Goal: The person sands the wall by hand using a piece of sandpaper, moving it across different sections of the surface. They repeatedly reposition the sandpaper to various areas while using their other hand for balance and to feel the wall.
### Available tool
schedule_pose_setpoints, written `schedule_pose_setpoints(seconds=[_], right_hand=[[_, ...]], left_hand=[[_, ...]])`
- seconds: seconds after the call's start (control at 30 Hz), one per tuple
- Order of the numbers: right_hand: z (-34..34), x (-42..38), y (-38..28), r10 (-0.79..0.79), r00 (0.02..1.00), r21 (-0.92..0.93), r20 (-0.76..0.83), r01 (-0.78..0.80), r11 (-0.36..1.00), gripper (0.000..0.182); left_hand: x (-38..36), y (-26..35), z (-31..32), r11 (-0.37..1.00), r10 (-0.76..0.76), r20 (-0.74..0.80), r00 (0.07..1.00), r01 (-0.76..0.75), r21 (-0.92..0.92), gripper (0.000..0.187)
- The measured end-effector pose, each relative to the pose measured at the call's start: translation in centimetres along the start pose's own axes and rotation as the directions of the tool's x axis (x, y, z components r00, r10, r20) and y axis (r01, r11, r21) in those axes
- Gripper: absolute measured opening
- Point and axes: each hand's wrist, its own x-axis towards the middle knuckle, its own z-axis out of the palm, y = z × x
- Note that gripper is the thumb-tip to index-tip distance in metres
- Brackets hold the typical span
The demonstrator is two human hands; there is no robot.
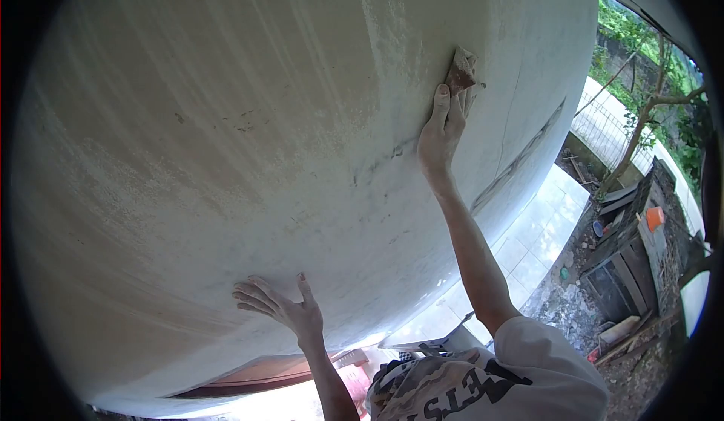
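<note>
The right hand (443,131), reaching up just right of centre in the frame, presses a folded piece of brown sandpaper (461,71) flat against the white plastered wall (226,142); the fingers are closed on the sheet, with the thumb running up its left edge and the sheet's top sticking out above the fingertips. The left hand (283,309), at the lower middle of the frame, holds nothing: its fingers are spread apart and laid on the wall, which looks like a brace for balance. The wall fills most of the picture, with faint scratches and dark specks at the centre and a long grey streak (524,153) to the right of the sanding hand. For this rubbing to go well, I would judge that even pressure through the whole flat of the fingers matters more than force (a pinched corner tends to dig grooves), with overlapping strokes worked outward from the marked patch by the wrist. Keeping the braced hand planted should steady the reach. At the right edge of the frame lie a tiled floor (539,229) and, further right, a yard with an orange pot (654,217).
</note>
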Motion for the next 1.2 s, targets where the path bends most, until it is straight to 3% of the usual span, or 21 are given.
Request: schedule_pose_setpoints(seconds=[0.1, 0.17, 0.2, 0.27, 0.37, 0.43, 0.5, 0.6, 0.67, 0.73, 0.8, 0.9, 1.07, 1.13, 1.2], right_hand=[[0.9, -5.4, 0.7, 0.053, 0.998, 0.030, 0.030, -0.054, 0.998, 0.039], [0.5, -13.2, 0.2, -0.090, 0.987, -0.060, 0.135, 0.098, 0.993, 0.040], [-0.3, -18.0, 1.2, -0.105, 0.944, -0.118, 0.314, 0.148, 0.982, 0.039], [-1.3, -25.0, 3.5, -0.232, 0.847, -0.170, 0.479, 0.349, 0.922, 0.041], [-0.6, -22.8, 3.8, -0.303, 0.853, -0.141, 0.425, 0.393, 0.909, 0.040], [0.7, -15.5, 1.2, -0.254, 0.906, -0.093, 0.337, 0.301, 0.949, 0.039], [2.3, -8.4, -2.7, -0.170, 0.975, 0.028, 0.142, 0.167, 0.986, 0.041], [3.9, -6.6, -4.4, -0.147, 0.989, 0.014, 0.031, 0.147, 0.989, 0.039], [4.4, -12.0, -3.0, -0.230, 0.971, 0.016, 0.067, 0.229, 0.973, 0.038], [2.9, -20.8, -0.7, -0.223, 0.916, -0.114, 0.334, 0.274, 0.955, 0.039], [1.4, -26.8, 0.6, -0.329, 0.800, -0.115, 0.502, 0.438, 0.891, 0.040], [1.5, -26.2, 1.5, -0.406, 0.775, -0.109, 0.484, 0.514, 0.851, 0.041], [4.3, -12.0, -5.2, -0.315, 0.889, -0.042, 0.333, 0.348, 0.937, 0.042], [5.3, -11.5, -5.5, -0.324, 0.922, -0.014, 0.213, 0.335, 0.942, 0.042], [5.1, -16.7, -3.5, -0.272, 0.935, 0.030, 0.228, 0.272, 0.962, 0.043]], left_hand=[[-0.1, 0.2, 0.1, 1.000, -0.001, -0.015, 1.000, 0.001, -0.008, 0.081], [0.0, -0.1, 0.1, 1.000, 0.016, -0.021, 1.000, -0.016, -0.002, 0.081], [-0.1, -0.3, 0.2, 1.000, 0.029, -0.019, 0.999, -0.029, 0.003, 0.081], [-0.2, -0.5, 0.2, 0.999, 0.053, -0.006, 0.999, -0.053, 0.002, 0.080], [-0.1, -1.1, 0.0, 0.996, 0.088, 0.021, 0.996, -0.088, 0.009, 0.078], [-0.5, -1.7, 0.2, 0.993, 0.111, 0.049, 0.993, -0.113, 0.024, 0.075], [-0.5, -2.1, -0.2, 0.992, 0.120, 0.070, 0.990, -0.123, 0.041, 0.075], [-1.0, -2.5, -0.2, 0.994, 0.099, 0.087, 0.991, -0.102, 0.041, 0.075], [-1.2, -2.6, 0.0, 0.996, 0.079, 0.084, 0.993, -0.081, 0.025, 0.075], [-1.4, -2.5, 0.3, 0.998, 0.067, 0.080, 0.995, -0.067, 0.004, 0.076], [-1.4, -2.6, 0.5, 0.997, 0.072, 0.070, 0.995, -0.073, 0.004, 0.076], [-1.6, -2.9, 0.4, 0.996, 0.087, 0.087, 0.992, -0.089, 0.016, 0.077], [-2.1, -3.3, 0.8, 0.997, 0.077, 0.104, 0.992, -0.079, 0.010, 0.078], [-2.2, -3.4, 0.9, 0.997, 0.075, 0.105, 0.992, -0.076, 0.012, 0.079], [-2.5, -3.4, 1.1, 0.999, 0.040, 0.111, 0.993, -0.040, -0.004, 0.079]])
